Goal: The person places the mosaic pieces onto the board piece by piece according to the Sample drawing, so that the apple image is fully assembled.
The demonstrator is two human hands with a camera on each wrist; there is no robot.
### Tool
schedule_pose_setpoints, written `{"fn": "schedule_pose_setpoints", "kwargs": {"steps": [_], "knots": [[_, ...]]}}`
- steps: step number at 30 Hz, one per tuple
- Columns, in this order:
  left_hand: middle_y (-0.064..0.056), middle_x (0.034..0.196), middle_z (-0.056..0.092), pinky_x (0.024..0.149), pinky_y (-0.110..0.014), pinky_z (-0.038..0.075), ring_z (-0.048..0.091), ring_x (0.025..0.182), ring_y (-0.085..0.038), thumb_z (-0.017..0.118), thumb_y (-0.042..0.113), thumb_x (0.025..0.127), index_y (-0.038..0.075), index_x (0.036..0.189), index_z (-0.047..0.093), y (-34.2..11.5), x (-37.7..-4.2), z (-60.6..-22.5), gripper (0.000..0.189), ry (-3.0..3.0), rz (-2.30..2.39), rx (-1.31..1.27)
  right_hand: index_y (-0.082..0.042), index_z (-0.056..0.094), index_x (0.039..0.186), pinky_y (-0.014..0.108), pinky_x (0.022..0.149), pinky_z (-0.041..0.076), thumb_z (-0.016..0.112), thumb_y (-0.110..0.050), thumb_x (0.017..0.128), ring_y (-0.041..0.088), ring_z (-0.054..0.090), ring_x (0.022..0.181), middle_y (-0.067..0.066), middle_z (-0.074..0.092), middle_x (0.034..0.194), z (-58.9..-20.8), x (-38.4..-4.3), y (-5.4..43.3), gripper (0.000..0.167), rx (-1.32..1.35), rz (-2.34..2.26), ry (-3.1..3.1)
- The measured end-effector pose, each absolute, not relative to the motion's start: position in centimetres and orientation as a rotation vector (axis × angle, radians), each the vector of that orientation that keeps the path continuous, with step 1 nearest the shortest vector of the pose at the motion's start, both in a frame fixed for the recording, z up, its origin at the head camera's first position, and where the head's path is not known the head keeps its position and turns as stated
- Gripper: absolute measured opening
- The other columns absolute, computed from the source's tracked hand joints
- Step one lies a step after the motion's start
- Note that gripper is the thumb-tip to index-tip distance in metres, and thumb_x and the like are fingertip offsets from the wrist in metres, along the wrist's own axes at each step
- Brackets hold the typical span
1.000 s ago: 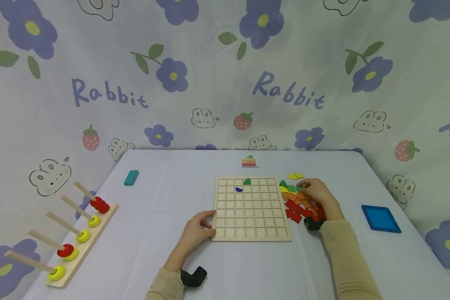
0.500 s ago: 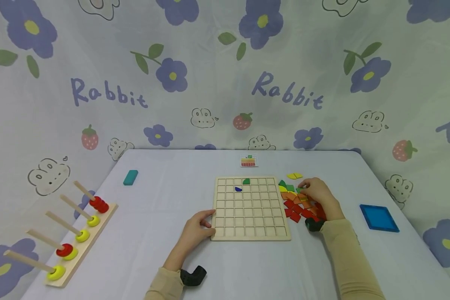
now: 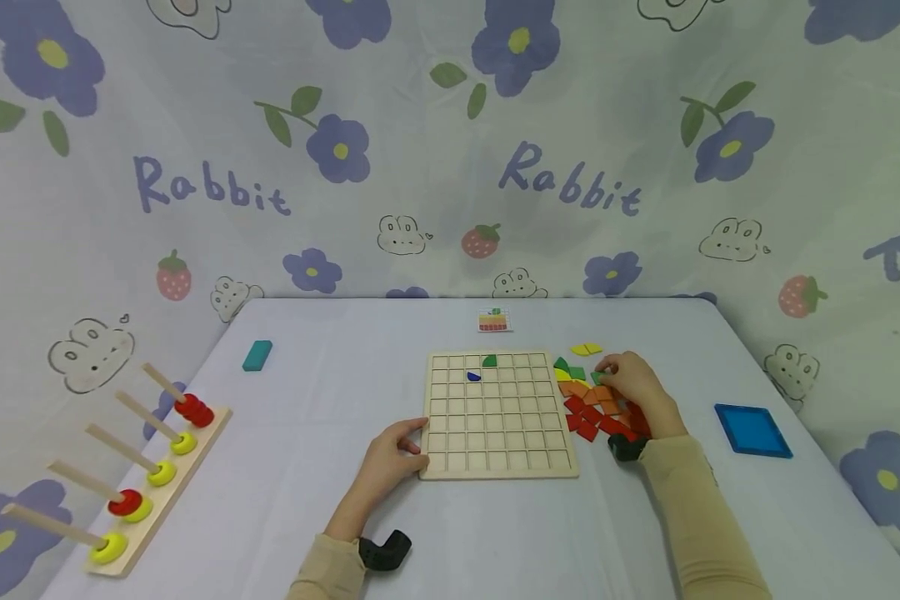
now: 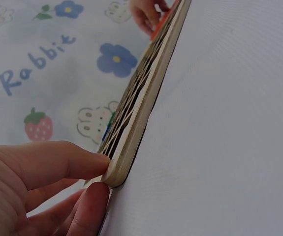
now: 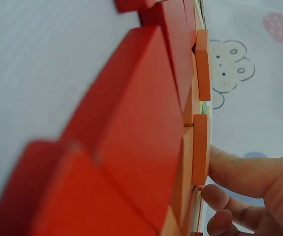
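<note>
A wooden grid board [image 3: 502,429] lies in the middle of the table. On its upper part sit a green quarter-round tile [image 3: 490,361] and a small blue half-round tile [image 3: 474,377]. My left hand [image 3: 387,457] holds the board's left edge near the front corner; its thumb and finger also meet that edge in the left wrist view. At the far side of a heap of red tiles [image 3: 587,431] and orange tiles [image 3: 607,394], my right hand [image 3: 636,383] pinches a small green tile [image 3: 596,378]. Orange blocks partly hide those fingertips in the right wrist view.
Behind the board lies a picture card [image 3: 494,321]. Two yellow tiles [image 3: 587,350] lie beyond the heap. A blue tray [image 3: 753,431] is at the right, a teal block [image 3: 257,356] at the far left. A peg stand with rings [image 3: 157,500] stands along the left edge.
The head view has shifted slightly. My right hand and the green tile have edged a little to the right relative to the heap. My left hand stays at the board's edge.
</note>
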State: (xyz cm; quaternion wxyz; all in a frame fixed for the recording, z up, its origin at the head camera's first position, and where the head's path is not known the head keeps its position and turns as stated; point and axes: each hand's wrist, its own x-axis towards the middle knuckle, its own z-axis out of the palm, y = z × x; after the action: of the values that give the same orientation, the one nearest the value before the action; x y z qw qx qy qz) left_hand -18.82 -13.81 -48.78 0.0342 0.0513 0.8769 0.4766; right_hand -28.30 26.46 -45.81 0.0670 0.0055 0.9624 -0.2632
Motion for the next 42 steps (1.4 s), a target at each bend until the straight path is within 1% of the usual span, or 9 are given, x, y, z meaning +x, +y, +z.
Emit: {"fn": "schedule_pose_setpoints", "kwargs": {"steps": [8,15,18,22,25,28,31,36,42], "knots": [[-0.002,0.077,0.057,0.058,-0.025,0.040,0.050,0.070,-0.013,0.070,0.001,0.066,0.008,0.122,0.060,-13.8,-18.8,-48.6,0.058,2.705,1.467,0.154,0.002,0.060,0.103,0.048,0.082,0.041,0.058,-0.010,0.087,0.033,0.047,0.087,0.020,0.049,0.095,-45.5,-28.3,26.3,0.020,-0.015,-0.773,2.904],[-0.002,0.079,0.057,0.058,-0.025,0.040,0.050,0.071,-0.013,0.070,0.001,0.066,0.008,0.123,0.059,-13.9,-18.7,-48.7,0.058,2.699,1.463,0.150,-0.001,0.056,0.100,0.043,0.078,0.042,0.057,-0.011,0.089,0.031,0.049,0.088,0.017,0.055,0.098,-45.5,-28.0,26.5,0.015,-0.028,-0.875,2.865],[-0.002,0.079,0.057,0.058,-0.025,0.040,0.049,0.071,-0.013,0.070,0.001,0.066,0.008,0.123,0.059,-14.0,-18.7,-48.8,0.058,2.700,1.459,0.153,-0.002,0.055,0.104,0.039,0.077,0.042,0.058,-0.014,0.089,0.030,0.050,0.091,0.017,0.056,0.101,-45.4,-27.8,26.5,0.020,-0.007,-1.055,2.803],[-0.002,0.077,0.056,0.057,-0.025,0.040,0.049,0.070,-0.013,0.070,0.001,0.066,0.008,0.123,0.060,-14.0,-18.8,-48.9,0.058,2.702,1.459,0.154,0.002,0.050,0.116,0.034,0.081,0.047,0.058,-0.020,0.091,0.024,0.056,0.096,0.013,0.057,0.105,-44.9,-27.8,26.0,0.035,0.041,-1.456,2.615],[-0.002,0.077,0.056,0.057,-0.025,0.040,0.049,0.070,-0.013,0.070,0.001,0.066,0.008,0.123,0.060,-14.0,-18.8,-48.9,0.058,2.702,1.464,0.155,0.004,0.047,0.122,0.026,0.080,0.049,0.058,-0.022,0.091,0.015,0.061,0.091,0.003,0.059,0.099,-44.4,-28.0,25.2,0.042,0.079,-1.769,2.378],[-0.002,0.078,0.056,0.057,-0.025,0.040,0.049,0.070,-0.013,0.070,0.001,0.066,0.008,0.123,0.060,-14.0,-18.7,-48.8,0.058,2.700,1.475,0.156,0.002,0.047,0.124,0.020,0.074,0.049,0.059,-0.021,0.090,0.009,0.061,0.082,-0.004,0.060,0.090,-44.0,-28.3,24.0,0.042,0.115,-1.954,2.159],[-0.002,0.078,0.056,0.057,-0.025,0.040,0.049,0.070,-0.013,0.070,0.001,0.066,0.008,0.123,0.059,-14.0,-18.7,-48.7,0.058,2.703,1.479,0.157,0.002,0.047,0.125,0.019,0.072,0.048,0.058,-0.017,0.091,0.009,0.061,0.079,-0.003,0.061,0.088,-43.8,-28.9,22.1,0.041,0.114,-2.033,2.020],[-0.003,0.079,0.056,0.056,-0.024,0.041,0.049,0.070,-0.013,0.070,0.001,0.066,0.007,0.123,0.059,-14.1,-18.6,-48.7,0.058,2.695,1.490,0.172,0.009,0.043,0.129,0.020,0.068,0.050,0.056,-0.009,0.091,0.010,0.061,0.073,0.000,0.062,0.087,-44.1,-30.1,18.9,0.044,0.099,-2.060,1.948],[-0.004,0.079,0.057,0.056,-0.023,0.040,0.049,0.071,-0.014,0.069,0.001,0.066,0.006,0.123,0.059,-14.1,-18.5,-48.8,0.059,2.681,1.504,0.201,0.010,0.051,0.123,0.025,0.069,0.052,0.059,-0.005,0.088,0.009,0.062,0.067,0.000,0.062,0.082,-44.6,-31.6,15.7,0.039,0.153,-1.924,2.099]]}}
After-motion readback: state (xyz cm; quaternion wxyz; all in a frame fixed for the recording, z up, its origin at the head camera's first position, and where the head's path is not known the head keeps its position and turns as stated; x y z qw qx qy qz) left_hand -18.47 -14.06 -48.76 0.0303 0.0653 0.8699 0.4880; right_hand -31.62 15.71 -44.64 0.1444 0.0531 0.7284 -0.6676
